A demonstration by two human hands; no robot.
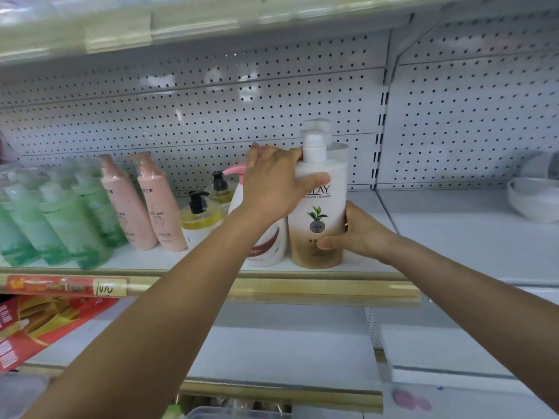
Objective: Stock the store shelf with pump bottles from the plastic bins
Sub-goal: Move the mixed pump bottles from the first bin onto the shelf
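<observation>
The shelf board [372, 204] is bare to the right of the white-and-gold bottle [320, 225], as far as the upright divider [381, 122]; a hand could pass there. To the left the way is blocked by the white bottle with pink pump [266, 246], the yellow bottles [201, 222], the pink bottles [145, 207] and the green bottles [57, 219]. Far right stand white bowls [535, 198]. Above, the upper shelf [193, 28] limits the height.

Single head-worn view — close, facing forward and slightly down at the shelf [302, 269] — wide-angle.
</observation>
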